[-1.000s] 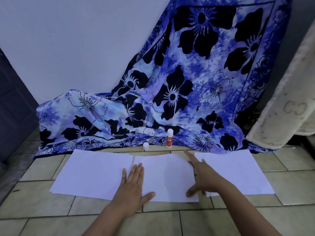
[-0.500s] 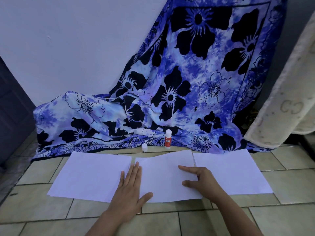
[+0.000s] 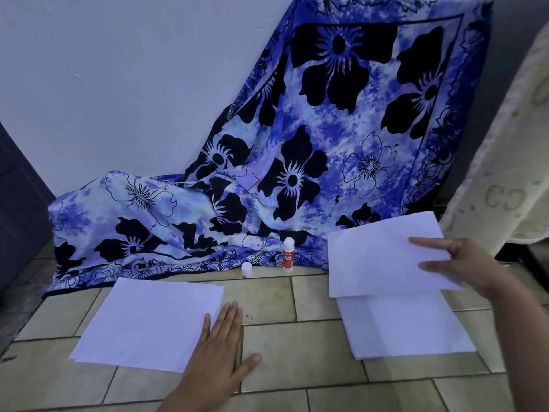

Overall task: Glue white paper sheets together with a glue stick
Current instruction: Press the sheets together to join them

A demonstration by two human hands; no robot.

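A stack of white sheets lies on the tiled floor at the left. My left hand rests flat with straight fingers on the stack's right edge and the floor beside it. My right hand holds a single white sheet lifted above another pile of white sheets at the right. An uncapped glue stick with a red label stands upright near the cloth's edge, and its white cap sits to its left.
A blue floral cloth drapes from the wall down onto the floor behind the papers. A cream fabric hangs at the right. A dark door or panel stands at the left. Bare tiles show between the two paper piles.
My right hand has lifted the middle sheet off the floor and carried it right, above the right pile. My left hand stays flat near the left stack.
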